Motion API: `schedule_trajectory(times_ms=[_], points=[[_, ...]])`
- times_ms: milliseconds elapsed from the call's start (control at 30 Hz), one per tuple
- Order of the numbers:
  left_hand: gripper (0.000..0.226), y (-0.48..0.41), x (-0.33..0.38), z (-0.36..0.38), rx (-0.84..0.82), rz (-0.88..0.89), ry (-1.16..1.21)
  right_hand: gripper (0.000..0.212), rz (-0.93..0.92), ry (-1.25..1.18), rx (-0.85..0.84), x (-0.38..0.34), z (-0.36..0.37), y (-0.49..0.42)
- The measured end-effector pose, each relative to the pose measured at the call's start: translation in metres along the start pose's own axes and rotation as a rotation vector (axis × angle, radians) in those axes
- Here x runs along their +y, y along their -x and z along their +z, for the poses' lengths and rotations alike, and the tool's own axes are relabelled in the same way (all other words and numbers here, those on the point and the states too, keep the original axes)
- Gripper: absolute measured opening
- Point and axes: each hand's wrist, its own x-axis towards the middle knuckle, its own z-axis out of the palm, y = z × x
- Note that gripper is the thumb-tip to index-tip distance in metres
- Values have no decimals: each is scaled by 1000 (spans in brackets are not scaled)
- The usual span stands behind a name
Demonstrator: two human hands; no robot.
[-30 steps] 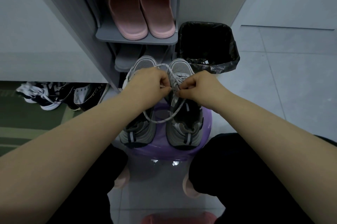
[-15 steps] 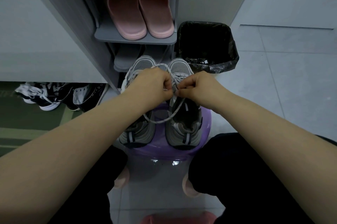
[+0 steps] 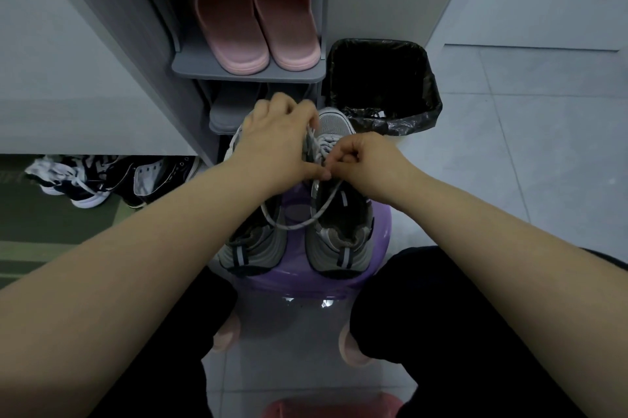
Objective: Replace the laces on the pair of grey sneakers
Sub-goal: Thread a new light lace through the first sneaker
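Step in hand, by my read: lacing or tying off the right-side grey sneaker [image 3: 334, 213]; cannot tell if this lace [image 3: 306, 213] is the old or the new one.

Biggest things first. Shoe rack [image 3: 248, 72] stands beyond the hands, 2 pink slippers [image 3: 255, 16] on its shelf, a grey pair dim on the shelf below. Black-lined bin [image 3: 380, 84] sits beyond and right of the right hand, just beside the rack. Purple stool [image 3: 380, 237] serves as the surface, directly under the hands, between the person's knees. Dark sneakers [image 3: 112, 179] lie on the floor well to the left of the left hand.

Both grey sneakers stand side by side on the stool, toes pointing away. Left-side grey sneaker [image 3: 251, 244] is mostly under the left wrist.

Left hand [image 3: 275, 142] is curled closed over the toe end, fingers pinching a strand of lace that runs up from the eyelets. Right hand [image 3: 363, 159] is closed in a pinch on the lace at the tongue, touching the left thumb. A slack loop of lace hangs toward the person, draped across both shoe openings.

Next move likely calls for pulling the pinched strand through and taking up that loop, keeping both ends even.

In the way: the loop could snag the left-side sneaker collar; the hands hide the eyelets, so progress there is unclear. Bin and rack sit close beyond the hands, limiting pull room forward.
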Motion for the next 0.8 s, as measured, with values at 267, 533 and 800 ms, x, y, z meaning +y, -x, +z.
schedule_trajectory(times_ms=[267,533,800], points=[[65,-7,-5,1,-152,-63,9,24,7,-331,232,1,-17,4],[44,-10,-8,0,-222,-69,-41,19,-111,-111,126,-8,-26,9],[43,-10,-10,0,-224,-66,-84,20,-220,505,98,-7,-15,7]])
